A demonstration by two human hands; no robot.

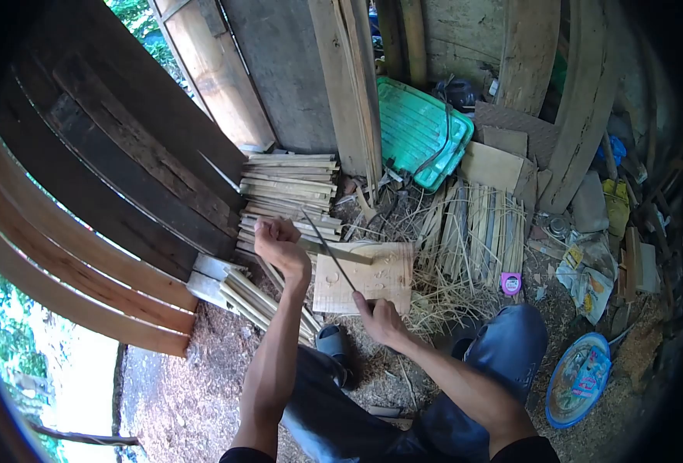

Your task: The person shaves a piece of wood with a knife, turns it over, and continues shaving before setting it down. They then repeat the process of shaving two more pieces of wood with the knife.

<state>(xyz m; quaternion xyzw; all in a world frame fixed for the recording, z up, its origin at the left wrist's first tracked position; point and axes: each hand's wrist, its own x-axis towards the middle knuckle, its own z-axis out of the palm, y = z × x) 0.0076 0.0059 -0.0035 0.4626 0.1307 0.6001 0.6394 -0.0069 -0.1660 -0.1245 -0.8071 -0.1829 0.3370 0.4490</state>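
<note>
My left hand is closed around one end of a greenish bamboo strip, whose other end reaches over a pale wooden board. In my right hand is a knife with a long, narrow dark blade. The blade slants up and to the left, crossing the strip in this view. Curled shavings lie on the board, which sits on the ground in front of my knees. Behind my left hand, a stack of split bamboo pieces lies against the plank wall.
More bamboo pieces lie at the left by my sandal. On the right are bundled strips, thin bamboo shreds and a pink tape measure. A green plastic crate leans behind. A blue-rimmed basin stands beside my right knee.
</note>
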